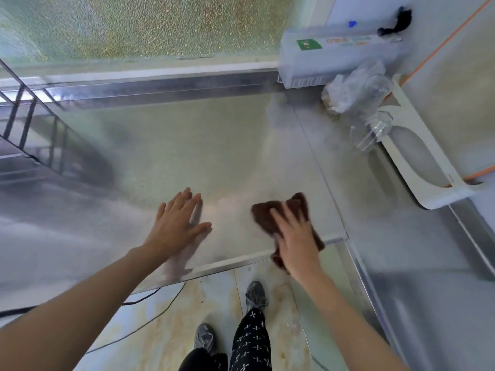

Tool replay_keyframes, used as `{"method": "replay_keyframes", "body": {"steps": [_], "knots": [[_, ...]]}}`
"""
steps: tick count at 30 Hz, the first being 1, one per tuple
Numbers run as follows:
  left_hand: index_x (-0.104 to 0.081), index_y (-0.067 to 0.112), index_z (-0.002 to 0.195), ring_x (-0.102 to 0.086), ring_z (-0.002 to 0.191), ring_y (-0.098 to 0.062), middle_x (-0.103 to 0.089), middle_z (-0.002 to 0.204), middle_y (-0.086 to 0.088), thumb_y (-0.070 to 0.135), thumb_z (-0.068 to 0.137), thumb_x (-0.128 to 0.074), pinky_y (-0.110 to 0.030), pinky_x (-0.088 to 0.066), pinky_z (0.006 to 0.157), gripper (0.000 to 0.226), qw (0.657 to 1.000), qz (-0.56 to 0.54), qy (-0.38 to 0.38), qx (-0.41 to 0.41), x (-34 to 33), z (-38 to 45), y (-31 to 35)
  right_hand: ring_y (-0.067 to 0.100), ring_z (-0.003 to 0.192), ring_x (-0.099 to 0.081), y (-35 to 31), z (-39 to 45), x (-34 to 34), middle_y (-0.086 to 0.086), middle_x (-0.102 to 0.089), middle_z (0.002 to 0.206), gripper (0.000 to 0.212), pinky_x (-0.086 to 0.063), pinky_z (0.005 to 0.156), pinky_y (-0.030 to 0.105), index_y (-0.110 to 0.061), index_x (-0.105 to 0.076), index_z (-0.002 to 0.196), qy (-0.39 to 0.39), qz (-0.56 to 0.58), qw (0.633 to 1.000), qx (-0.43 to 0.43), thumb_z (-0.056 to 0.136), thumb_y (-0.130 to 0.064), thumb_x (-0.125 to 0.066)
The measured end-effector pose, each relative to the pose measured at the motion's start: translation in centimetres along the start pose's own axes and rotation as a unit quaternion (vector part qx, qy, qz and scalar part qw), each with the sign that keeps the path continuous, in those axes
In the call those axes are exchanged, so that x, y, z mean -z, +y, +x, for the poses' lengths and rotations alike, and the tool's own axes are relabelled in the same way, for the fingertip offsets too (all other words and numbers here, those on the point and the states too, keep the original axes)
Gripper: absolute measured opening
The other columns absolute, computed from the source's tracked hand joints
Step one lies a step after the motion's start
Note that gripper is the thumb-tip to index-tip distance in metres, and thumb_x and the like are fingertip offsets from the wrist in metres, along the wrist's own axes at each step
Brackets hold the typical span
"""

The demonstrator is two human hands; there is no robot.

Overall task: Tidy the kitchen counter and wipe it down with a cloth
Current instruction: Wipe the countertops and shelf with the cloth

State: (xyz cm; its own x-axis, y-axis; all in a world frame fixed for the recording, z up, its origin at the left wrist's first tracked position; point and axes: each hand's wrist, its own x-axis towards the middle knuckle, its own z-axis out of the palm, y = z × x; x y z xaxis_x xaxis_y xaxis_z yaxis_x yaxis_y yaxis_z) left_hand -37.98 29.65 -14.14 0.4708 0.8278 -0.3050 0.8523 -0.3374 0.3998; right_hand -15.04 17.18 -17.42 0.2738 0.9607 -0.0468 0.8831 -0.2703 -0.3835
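Note:
The stainless steel counter [187,145] fills the middle of the view. A dark brown cloth [270,214] lies on it near the front right corner, partly hanging over the front edge. My right hand [297,236] presses flat on the cloth with fingers spread over it. My left hand [178,223] rests flat on the bare counter to the left of the cloth, fingers apart, holding nothing.
A white dispenser box [332,57] stands at the back right by the wall. Clear plastic bags [351,89] and a clear plastic container [372,132] lie beside a white board [417,167] at the right. A dark metal rack [29,129] stands at the left. A frosted window runs behind.

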Motion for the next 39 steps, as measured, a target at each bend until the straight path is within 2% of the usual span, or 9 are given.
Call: {"method": "replay_keyframes", "body": {"steps": [5,9,12,19,21,25,28,35,39], "knots": [[-0.019,0.021,0.144,-0.008,0.145,-0.021,-0.009,0.158,-0.003,0.048,0.085,-0.052,-0.042,-0.008,0.117,0.072,1.000,-0.011,0.009,0.000,0.6,-1.3,-0.7,0.041,0.140,-0.017,1.4,1.0,1.1,0.014,-0.024,0.154,0.052,-0.018,0.113,0.055,-0.013,-0.035,0.142,0.076,0.011,0.961,-0.267,0.091,-0.013,-0.050],[-0.021,0.018,0.144,-0.013,0.144,-0.024,-0.012,0.157,-0.006,0.043,0.089,-0.047,-0.044,-0.012,0.117,0.066,0.999,-0.014,0.020,0.045,0.7,-2.9,-3.3,0.043,0.129,-0.041,-9.0,-2.6,-4.0,0.015,-0.044,0.143,0.067,-0.039,0.099,0.060,-0.015,-0.048,0.133,0.024,-0.002,0.997,-0.068,0.070,-0.008,-0.070],[-0.023,0.017,0.143,-0.015,0.144,-0.026,-0.013,0.156,-0.009,0.040,0.090,-0.048,-0.045,-0.013,0.116,0.064,0.997,-0.014,0.029,0.074,1.5,-3.7,-5.3,0.033,0.141,-0.025,-12.1,-2.8,-5.2,0.002,-0.030,0.153,0.056,-0.015,0.113,0.050,-0.024,-0.039,0.139,-0.038,0.046,0.991,0.120,0.087,-0.014,-0.058],[-0.021,0.019,0.144,-0.015,0.143,-0.026,-0.009,0.157,-0.007,0.044,0.085,-0.055,-0.043,-0.012,0.117,0.073,0.993,-0.030,0.039,0.105,3.4,-4.8,-8.0,0.041,0.143,-0.006,-5.5,5.6,-1.1,0.006,-0.012,0.158,0.051,-0.011,0.113,0.061,-0.027,-0.029,0.144,0.008,0.000,0.991,-0.131,0.096,-0.032,-0.043],[-0.021,0.020,0.144,-0.015,0.143,-0.025,-0.009,0.157,-0.006,0.045,0.084,-0.055,-0.043,-0.012,0.117,0.074,0.992,-0.038,0.040,0.110,3.5,-5.0,-8.6,0.040,0.143,-0.007,-8.9,5.0,-2.8,0.005,-0.015,0.157,0.050,-0.010,0.113,0.062,-0.026,-0.030,0.144,-0.003,0.010,0.994,-0.110,0.096,-0.029,-0.044],[-0.020,0.020,0.144,-0.014,0.144,-0.026,-0.009,0.157,-0.007,0.044,0.085,-0.055,-0.044,-0.013,0.117,0.073,0.992,-0.044,0.047,0.113,3.6,-5.0,-9.5,0.037,0.138,-0.030,-17.1,1.3,-7.1,0.001,-0.036,0.150,0.048,-0.024,0.106,0.064,-0.030,-0.045,0.134,-0.054,0.003,0.988,0.142,0.087,-0.026,-0.052],[-0.020,0.019,0.144,-0.013,0.144,-0.025,-0.010,0.157,-0.007,0.043,0.086,-0.053,-0.045,-0.012,0.118,0.071,0.991,-0.047,0.057,0.113,4.0,-4.6,-10.1,0.035,0.140,-0.026,-17.3,2.9,-7.0,-0.003,-0.033,0.152,0.050,-0.022,0.107,0.062,-0.034,-0.041,0.136,-0.086,-0.010,0.972,0.220,0.088,-0.030,-0.052],[-0.019,0.019,0.144,-0.013,0.144,-0.025,-0.009,0.157,-0.006,0.045,0.087,-0.052,-0.045,-0.013,0.118,0.071,0.987,-0.049,0.066,0.138,5.4,-2.0,-11.6,0.041,0.143,-0.003,-9.7,14.4,-2.2,0.004,-0.010,0.158,0.050,-0.009,0.112,0.063,-0.032,-0.027,0.144,-0.020,-0.022,0.996,-0.089,0.096,-0.039,-0.039],[-0.018,0.019,0.145,-0.012,0.145,-0.024,-0.009,0.157,-0.005,0.046,0.087,-0.051,-0.045,-0.014,0.118,0.072,0.981,-0.051,0.070,0.172,5.5,-0.1,-12.6,0.046,0.138,-0.020,-15.0,14.8,-5.6,0.010,-0.031,0.152,0.050,-0.019,0.108,0.063,-0.023,-0.043,0.138,-0.004,-0.015,1.000,-0.008,0.089,-0.025,-0.055]]}}
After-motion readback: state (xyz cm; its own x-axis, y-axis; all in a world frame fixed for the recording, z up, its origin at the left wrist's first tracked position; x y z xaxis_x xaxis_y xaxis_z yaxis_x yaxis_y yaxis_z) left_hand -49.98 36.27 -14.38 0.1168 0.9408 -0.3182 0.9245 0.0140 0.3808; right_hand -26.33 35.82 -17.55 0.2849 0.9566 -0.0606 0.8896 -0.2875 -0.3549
